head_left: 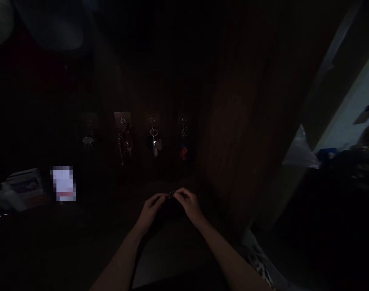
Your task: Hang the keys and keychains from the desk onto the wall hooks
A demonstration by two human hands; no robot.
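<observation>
Both hands meet low in the middle of the dim head view, around a small, dark, ring-like metal piece (171, 195). My left hand (151, 208) pinches it from the left with thumb and forefinger. From the other side, my right hand (188, 202) has its thumb and fingertips closed on it. Poor light hides the finer shape. Above the hands, bunches of keys hang from hooks on a dark panel: one with a red tag (184, 152), one with silver keys (155, 148), one with a brownish-gold trinket (123, 141), and a faint one (87, 140) at left.
To the left stand a box (26, 184) and a bright, blurred-out white item (64, 184). A dark wooden side panel (232, 141) rises at right. Beyond it hangs a clear plastic bag (301, 151). Pale rounded shapes (57, 30) show at upper left.
</observation>
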